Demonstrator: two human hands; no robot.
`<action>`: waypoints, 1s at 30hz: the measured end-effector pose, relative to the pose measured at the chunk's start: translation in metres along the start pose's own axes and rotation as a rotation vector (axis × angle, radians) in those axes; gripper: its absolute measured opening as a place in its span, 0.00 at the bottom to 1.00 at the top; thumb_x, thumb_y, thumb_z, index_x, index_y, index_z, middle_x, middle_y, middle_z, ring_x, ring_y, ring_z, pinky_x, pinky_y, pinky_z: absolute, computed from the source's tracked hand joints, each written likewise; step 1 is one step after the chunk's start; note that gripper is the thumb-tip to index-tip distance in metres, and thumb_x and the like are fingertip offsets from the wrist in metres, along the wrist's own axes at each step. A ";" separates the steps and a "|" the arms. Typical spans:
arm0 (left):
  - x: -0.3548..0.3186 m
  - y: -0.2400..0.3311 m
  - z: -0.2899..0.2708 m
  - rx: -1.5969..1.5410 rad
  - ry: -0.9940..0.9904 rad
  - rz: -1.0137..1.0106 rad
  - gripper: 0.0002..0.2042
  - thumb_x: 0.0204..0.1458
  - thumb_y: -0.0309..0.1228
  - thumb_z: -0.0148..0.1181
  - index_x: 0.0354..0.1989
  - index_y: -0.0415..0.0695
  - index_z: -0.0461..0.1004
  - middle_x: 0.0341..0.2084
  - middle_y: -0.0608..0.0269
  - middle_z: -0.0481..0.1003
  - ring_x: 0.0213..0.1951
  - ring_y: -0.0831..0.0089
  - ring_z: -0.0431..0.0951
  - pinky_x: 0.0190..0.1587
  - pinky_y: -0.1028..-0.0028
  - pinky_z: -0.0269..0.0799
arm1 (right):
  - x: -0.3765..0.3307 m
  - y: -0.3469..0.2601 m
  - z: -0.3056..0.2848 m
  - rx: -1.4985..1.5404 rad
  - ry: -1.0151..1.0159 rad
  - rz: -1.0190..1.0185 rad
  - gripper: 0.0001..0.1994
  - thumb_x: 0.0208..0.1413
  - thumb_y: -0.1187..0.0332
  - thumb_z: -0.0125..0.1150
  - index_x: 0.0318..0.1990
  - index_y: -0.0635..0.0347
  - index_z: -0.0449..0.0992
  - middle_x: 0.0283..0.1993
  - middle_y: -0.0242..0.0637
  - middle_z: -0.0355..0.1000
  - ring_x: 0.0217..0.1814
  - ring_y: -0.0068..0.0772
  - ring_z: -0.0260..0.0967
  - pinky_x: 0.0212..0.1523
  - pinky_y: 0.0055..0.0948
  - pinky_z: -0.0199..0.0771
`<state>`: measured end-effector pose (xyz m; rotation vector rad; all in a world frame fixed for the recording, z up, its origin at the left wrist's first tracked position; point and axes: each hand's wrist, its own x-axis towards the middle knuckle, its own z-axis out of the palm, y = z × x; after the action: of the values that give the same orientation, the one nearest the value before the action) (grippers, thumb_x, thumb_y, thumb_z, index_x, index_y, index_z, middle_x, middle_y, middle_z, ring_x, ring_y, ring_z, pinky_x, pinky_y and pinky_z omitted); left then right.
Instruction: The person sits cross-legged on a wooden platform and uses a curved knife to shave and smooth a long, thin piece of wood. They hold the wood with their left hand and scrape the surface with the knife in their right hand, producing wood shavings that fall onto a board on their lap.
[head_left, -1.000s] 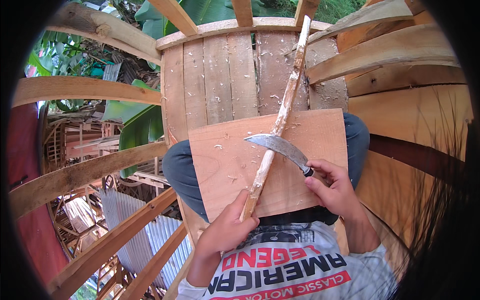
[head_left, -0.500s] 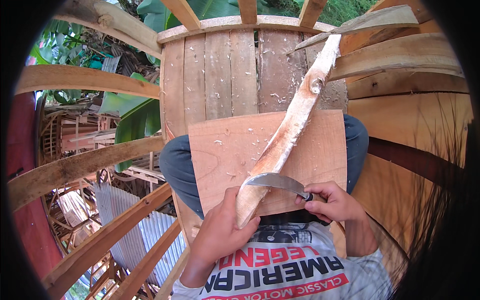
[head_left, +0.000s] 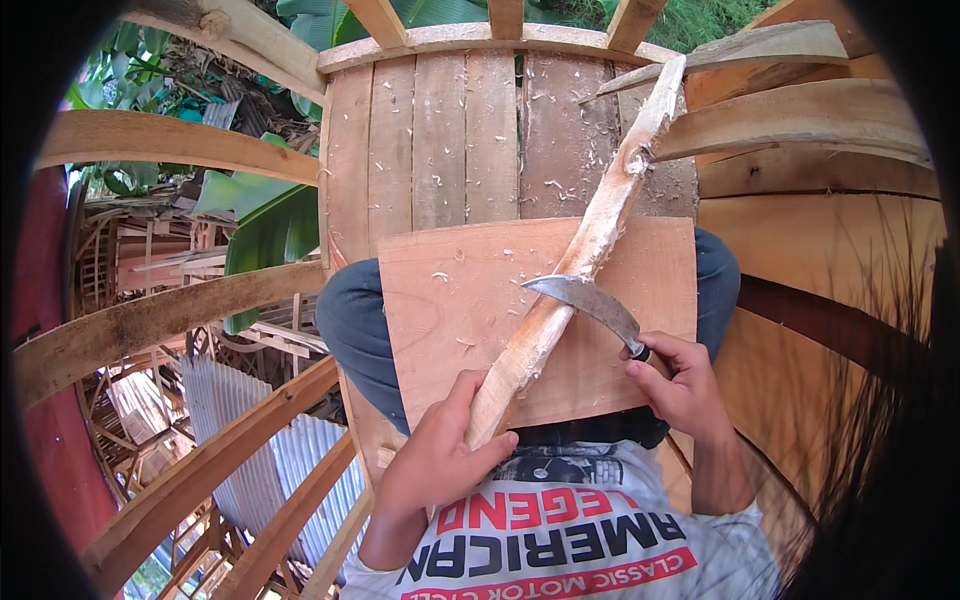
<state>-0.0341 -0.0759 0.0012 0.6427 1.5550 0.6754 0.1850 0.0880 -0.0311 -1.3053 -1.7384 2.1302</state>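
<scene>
My left hand (head_left: 440,450) is closed round the near end of a long, slightly bent wooden branch (head_left: 540,338), stripped pale with brown patches and a knot toward its far end. The branch slants away to the upper right across a flat wooden board (head_left: 440,300) on my lap. In my right hand (head_left: 680,385) is the dark handle of a curved knife (head_left: 600,305), like a sickle. Its blade lies across the middle of the branch, with the tip past the left side. Frayed wood fibres stick out along the branch's right edge.
Wood shavings litter the plank floor (head_left: 440,150) beyond the board. Curved wooden rails (head_left: 180,305) stand at the left, with banana leaves (head_left: 265,240) and corrugated sheets (head_left: 310,460) outside them. More curved timbers (head_left: 800,115) are at the right, near the branch's far end.
The knife has moved away from me along the branch, from near my left hand to its middle. My right hand went up slightly with it. The branch has rolled or shifted a little.
</scene>
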 end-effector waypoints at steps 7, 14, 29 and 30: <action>0.002 0.002 -0.002 -0.135 -0.044 -0.065 0.27 0.46 0.23 0.58 0.56 0.34 0.59 0.43 0.54 0.69 0.48 0.73 0.67 0.52 0.75 0.60 | -0.004 -0.001 -0.002 0.119 -0.276 0.251 0.09 0.55 0.73 0.61 0.41 0.69 0.75 0.31 0.30 0.73 0.33 0.15 0.67 0.34 0.17 0.67; 0.003 -0.002 -0.003 -0.105 -0.066 0.010 0.26 0.48 0.29 0.58 0.55 0.35 0.58 0.38 0.44 0.73 0.43 0.64 0.74 0.47 0.70 0.66 | 0.006 -0.001 -0.004 0.014 0.043 0.079 0.09 0.53 0.74 0.62 0.41 0.69 0.76 0.30 0.29 0.73 0.28 0.11 0.65 0.27 0.13 0.63; 0.004 -0.004 -0.004 -0.103 -0.057 0.031 0.25 0.50 0.28 0.57 0.55 0.35 0.58 0.40 0.45 0.73 0.46 0.65 0.73 0.49 0.70 0.65 | 0.006 0.001 -0.007 0.022 -0.014 0.116 0.11 0.51 0.74 0.63 0.42 0.70 0.76 0.31 0.32 0.75 0.35 0.16 0.68 0.37 0.17 0.68; 0.004 -0.007 -0.004 -0.114 -0.059 0.038 0.25 0.50 0.28 0.57 0.56 0.35 0.58 0.41 0.45 0.73 0.46 0.65 0.73 0.50 0.70 0.64 | 0.004 -0.002 -0.007 0.026 -0.070 0.157 0.11 0.51 0.74 0.64 0.42 0.70 0.76 0.31 0.32 0.75 0.34 0.16 0.68 0.36 0.17 0.68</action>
<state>-0.0387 -0.0778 -0.0063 0.6028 1.4415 0.7616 0.1862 0.0967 -0.0312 -1.4212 -1.6781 2.3002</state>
